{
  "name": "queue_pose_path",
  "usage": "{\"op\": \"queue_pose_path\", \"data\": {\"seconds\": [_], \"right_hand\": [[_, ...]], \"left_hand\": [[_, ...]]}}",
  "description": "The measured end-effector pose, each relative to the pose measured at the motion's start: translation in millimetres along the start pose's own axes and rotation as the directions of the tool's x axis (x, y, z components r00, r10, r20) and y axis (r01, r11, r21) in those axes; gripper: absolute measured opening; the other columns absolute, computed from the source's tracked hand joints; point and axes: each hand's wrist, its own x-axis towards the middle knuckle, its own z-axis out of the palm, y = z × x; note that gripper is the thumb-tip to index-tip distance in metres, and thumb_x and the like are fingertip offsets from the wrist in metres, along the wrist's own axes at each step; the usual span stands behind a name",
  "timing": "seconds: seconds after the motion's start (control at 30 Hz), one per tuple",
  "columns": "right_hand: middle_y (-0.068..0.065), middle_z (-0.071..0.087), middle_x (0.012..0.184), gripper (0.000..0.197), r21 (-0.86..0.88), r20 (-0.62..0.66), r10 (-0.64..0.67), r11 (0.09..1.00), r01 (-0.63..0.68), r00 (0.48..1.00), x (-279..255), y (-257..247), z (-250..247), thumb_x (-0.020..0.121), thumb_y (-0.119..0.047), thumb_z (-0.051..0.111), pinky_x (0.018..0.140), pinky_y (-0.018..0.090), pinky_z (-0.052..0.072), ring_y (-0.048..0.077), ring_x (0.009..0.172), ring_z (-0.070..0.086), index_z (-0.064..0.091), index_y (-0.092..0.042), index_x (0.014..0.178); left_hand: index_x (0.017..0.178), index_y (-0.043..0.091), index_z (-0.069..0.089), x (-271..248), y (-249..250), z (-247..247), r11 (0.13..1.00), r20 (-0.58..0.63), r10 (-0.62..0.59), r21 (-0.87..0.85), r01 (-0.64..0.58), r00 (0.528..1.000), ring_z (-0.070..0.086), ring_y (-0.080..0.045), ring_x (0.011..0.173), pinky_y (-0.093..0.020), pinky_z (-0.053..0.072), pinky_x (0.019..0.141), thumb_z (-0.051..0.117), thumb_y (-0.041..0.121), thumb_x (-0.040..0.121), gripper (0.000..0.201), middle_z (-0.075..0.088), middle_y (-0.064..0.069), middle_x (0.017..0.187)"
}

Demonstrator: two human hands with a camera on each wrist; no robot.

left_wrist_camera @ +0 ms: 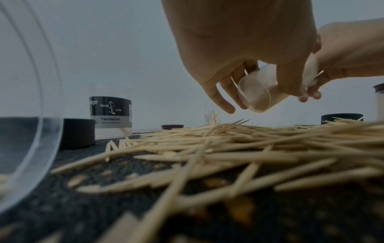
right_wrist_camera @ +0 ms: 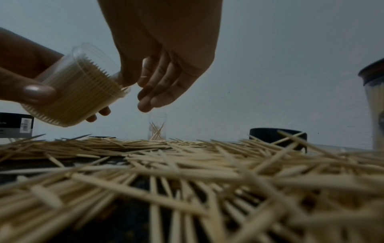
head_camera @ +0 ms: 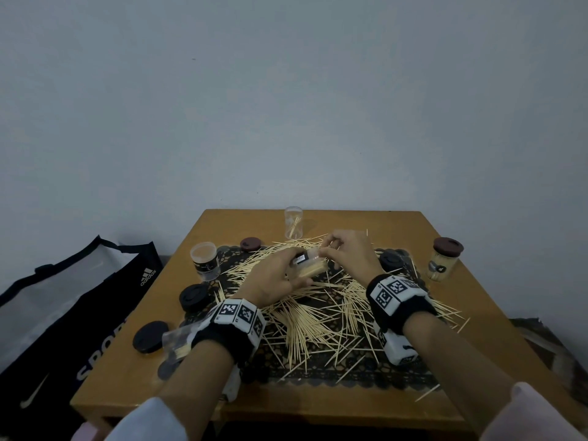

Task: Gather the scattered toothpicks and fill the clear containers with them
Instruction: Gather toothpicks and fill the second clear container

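My left hand point(head_camera: 276, 278) grips a clear container point(right_wrist_camera: 76, 92) packed with toothpicks, tilted, mouth toward my right hand point(head_camera: 345, 256); the right grip hovers just beside that mouth, thumb and forefinger pinched at the rim, other fingers loosely curled; below both grips scattered toothpicks point(head_camera: 321, 316) cover the desk point(head_camera: 471, 300).

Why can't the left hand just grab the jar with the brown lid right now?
Probably it can't: the left hand already grips a toothpick-filled container, and the brown-lidded jar stands beyond the right hand, by the far-right edge.
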Motion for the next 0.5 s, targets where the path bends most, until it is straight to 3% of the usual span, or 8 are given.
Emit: {"op": "queue_pose_path", "data": {"seconds": [0.07,0.17,0.27,0.33,0.43,0.5], "right_hand": [[-0.004,0.067,0.066,0.008,0.021,0.009,-0.017,1.0,0.017,1.0,-0.7,-1.3,-0.4,0.081,-0.022,0.075,0.053,0.03,0.055,0.015,0.05,0.063,0.071,-0.015,0.081],[-0.011,0.064,0.064,0.007,0.033,0.048,-0.066,0.997,0.065,0.997,0.5,0.4,1.8,0.086,-0.015,0.069,0.053,0.02,0.049,0.004,0.05,0.058,0.074,-0.013,0.091],[-0.006,0.07,0.076,0.017,-0.045,0.066,-0.13,0.99,0.133,0.989,3.9,4.1,5.0,0.09,-0.012,0.063,0.058,0.027,0.049,0.012,0.061,0.061,0.075,-0.017,0.103],[-0.012,0.066,0.078,0.024,-0.102,0.06,-0.156,0.981,0.162,0.986,4.3,5.0,5.4,0.093,-0.017,0.059,0.057,0.029,0.044,0.013,0.061,0.055,0.071,-0.024,0.114],[-0.014,0.062,0.087,0.035,-0.082,0.038,-0.117,0.989,0.12,0.992,2.4,2.6,4.1,0.097,-0.022,0.053,0.056,0.032,0.049,0.021,0.066,0.059,0.056,-0.029,0.131],[-0.011,0.063,0.094,0.033,-0.115,0.071,-0.068,0.99,0.076,0.995,1.5,1.7,3.8,0.097,-0.025,0.053,0.06,0.03,0.053,0.02,0.072,0.063,0.057,-0.025,0.129]], "left_hand": [[0.138,0.019,0.046,-0.1,-0.1,0.1,1.0,-0.001,-0.005,0.006,0.005,1.0,0.057,-0.015,0.103,-0.032,0.048,0.086,0.067,0.052,0.085,0.066,0.06,0.001,0.125],[0.138,0.019,0.046,0.3,-0.5,0.4,1.0,-0.007,-0.025,0.01,0.025,1.0,0.057,-0.016,0.104,-0.032,0.048,0.086,0.067,0.052,0.085,0.066,0.06,0.001,0.125],[0.136,0.019,0.047,-0.1,1.1,-0.3,0.998,-0.035,-0.057,0.011,0.058,0.998,0.058,-0.016,0.102,-0.03,0.046,0.083,0.068,0.05,0.085,0.064,0.061,0.001,0.123],[0.135,0.017,0.048,-0.8,2.4,-1.4,0.996,-0.071,-0.08,0.023,0.082,0.994,0.058,-0.016,0.101,-0.028,0.043,0.079,0.068,0.048,0.086,0.062,0.061,0.001,0.121],[0.132,0.015,0.049,-1.0,-0.9,-3.3,0.988,-0.179,-0.133,0.055,0.145,0.975,0.06,-0.017,0.103,-0.029,0.046,0.079,0.066,0.045,0.088,0.056,0.061,0.0,0.121],[0.13,0.014,0.049,-1.0,-5.3,-4.6,0.976,-0.267,-0.186,0.064,0.21,0.945,0.061,-0.018,0.104,-0.028,0.045,0.076,0.066,0.041,0.089,0.052,0.06,-0.002,0.122]]}}
